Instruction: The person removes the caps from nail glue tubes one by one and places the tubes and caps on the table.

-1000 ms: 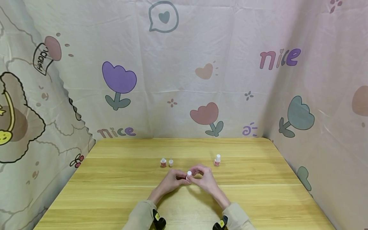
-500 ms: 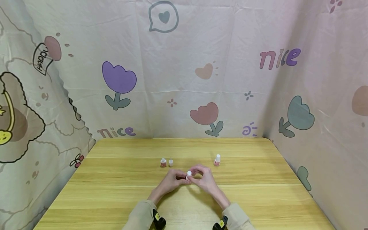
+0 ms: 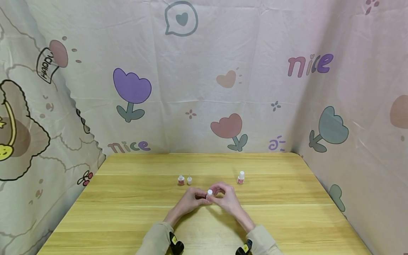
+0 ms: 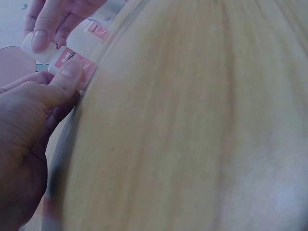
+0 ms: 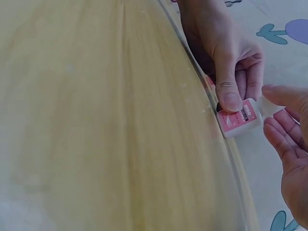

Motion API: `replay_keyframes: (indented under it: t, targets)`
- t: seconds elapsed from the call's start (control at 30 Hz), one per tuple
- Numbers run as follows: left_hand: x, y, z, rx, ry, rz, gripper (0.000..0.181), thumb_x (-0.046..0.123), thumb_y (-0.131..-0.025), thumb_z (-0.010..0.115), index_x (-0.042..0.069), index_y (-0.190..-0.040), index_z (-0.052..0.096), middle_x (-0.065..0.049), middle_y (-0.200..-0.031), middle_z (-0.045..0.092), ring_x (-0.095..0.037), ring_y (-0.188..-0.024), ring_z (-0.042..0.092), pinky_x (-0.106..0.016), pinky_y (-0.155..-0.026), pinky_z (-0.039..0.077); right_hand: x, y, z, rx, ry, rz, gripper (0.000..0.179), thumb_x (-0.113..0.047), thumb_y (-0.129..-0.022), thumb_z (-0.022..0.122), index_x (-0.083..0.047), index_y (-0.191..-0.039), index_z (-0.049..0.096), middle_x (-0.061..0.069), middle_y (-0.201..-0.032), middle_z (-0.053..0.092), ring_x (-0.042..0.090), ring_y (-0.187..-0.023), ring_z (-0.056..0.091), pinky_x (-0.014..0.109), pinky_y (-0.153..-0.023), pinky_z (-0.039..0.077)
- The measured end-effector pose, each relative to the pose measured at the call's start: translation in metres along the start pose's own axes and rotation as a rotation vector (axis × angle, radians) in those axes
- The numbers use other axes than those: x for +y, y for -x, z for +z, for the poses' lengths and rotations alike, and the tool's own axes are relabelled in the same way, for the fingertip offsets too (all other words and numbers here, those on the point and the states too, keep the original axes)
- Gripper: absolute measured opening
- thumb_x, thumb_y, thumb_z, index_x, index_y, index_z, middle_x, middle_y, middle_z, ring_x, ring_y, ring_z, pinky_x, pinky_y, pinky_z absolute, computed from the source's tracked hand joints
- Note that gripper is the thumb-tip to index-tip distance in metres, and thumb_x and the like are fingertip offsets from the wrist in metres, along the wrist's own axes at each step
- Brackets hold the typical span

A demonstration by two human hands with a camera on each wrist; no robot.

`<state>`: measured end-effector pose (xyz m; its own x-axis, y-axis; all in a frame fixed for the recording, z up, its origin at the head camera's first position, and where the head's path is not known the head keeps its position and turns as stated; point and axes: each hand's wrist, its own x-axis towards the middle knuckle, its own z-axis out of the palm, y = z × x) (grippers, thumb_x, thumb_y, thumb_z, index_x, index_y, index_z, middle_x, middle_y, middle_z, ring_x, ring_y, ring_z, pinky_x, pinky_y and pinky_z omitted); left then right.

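Observation:
In the head view my left hand [image 3: 191, 200] and right hand [image 3: 227, 199] meet over the middle of the table around a small white glue bottle [image 5: 238, 120] with a pink label. The left thumb and fingers pinch the bottle's body, the thumb lying over part of the label. My right thumb and fingers hold its white cap [image 3: 209, 192], which sits on top of the bottle. The bottle stands upright at the tabletop. Fingers hide much of its sides.
Farther back on the wooden table [image 3: 127, 212], an uncapped bottle [image 3: 181, 181] stands beside a loose white cap [image 3: 189, 181] with its thin stem pointing up. Another capped bottle [image 3: 241, 178] stands to the right. A patterned cloth [image 3: 197, 81] hangs behind and at both sides.

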<state>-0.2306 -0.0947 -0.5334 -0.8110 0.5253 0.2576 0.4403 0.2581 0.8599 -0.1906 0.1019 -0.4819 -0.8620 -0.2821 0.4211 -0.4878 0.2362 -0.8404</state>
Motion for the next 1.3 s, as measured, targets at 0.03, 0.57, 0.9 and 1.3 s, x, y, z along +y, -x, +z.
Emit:
replay_keyframes:
  t: [0.03, 0.57, 0.9, 1.3]
  targets:
    - [0.0002, 0.0001, 0.0000, -0.002, 0.000, 0.001, 0.018, 0.014, -0.086, 0.078, 0.011, -0.104, 0.079, -0.006, -0.098, 0.080, -0.008, -0.086, 0.071, -0.020, -0.080, 0.056, 0.0001, 0.0000, 0.0001, 0.001, 0.000, 0.005, 0.023, 0.008, -0.079, 0.078, 0.008, -0.100, 0.067, 0.024, -0.096, 0.071, 0.033, -0.081, 0.067, 0.048, -0.082, 0.059]
    - [0.0039, 0.0000, 0.0003, -0.007, -0.025, -0.012, 0.021, 0.013, -0.086, 0.078, 0.008, -0.106, 0.078, -0.007, -0.101, 0.079, -0.002, -0.089, 0.070, -0.020, -0.083, 0.055, -0.0054, 0.0001, -0.0016, -0.025, -0.002, 0.008, 0.024, 0.010, -0.080, 0.075, 0.011, -0.103, 0.068, 0.025, -0.099, 0.071, 0.038, -0.086, 0.068, 0.048, -0.086, 0.059]
    - [0.0035, 0.0007, 0.0004, -0.002, -0.009, 0.004, 0.021, 0.014, -0.086, 0.078, 0.010, -0.106, 0.078, -0.008, -0.101, 0.079, -0.003, -0.089, 0.070, -0.020, -0.082, 0.056, -0.0050, -0.0002, -0.0023, -0.014, -0.007, 0.084, 0.026, 0.003, -0.080, 0.079, 0.007, -0.103, 0.068, 0.022, -0.098, 0.072, 0.023, -0.084, 0.068, 0.045, -0.084, 0.059]
    - [0.0038, 0.0003, 0.0001, -0.002, -0.029, -0.015, 0.019, 0.013, -0.086, 0.078, 0.009, -0.104, 0.079, -0.007, -0.099, 0.080, -0.001, -0.087, 0.069, -0.019, -0.081, 0.055, -0.0053, 0.0004, -0.0004, -0.011, -0.004, 0.020, 0.023, 0.009, -0.081, 0.076, 0.011, -0.102, 0.068, 0.025, -0.099, 0.071, 0.041, -0.087, 0.068, 0.045, -0.087, 0.059]
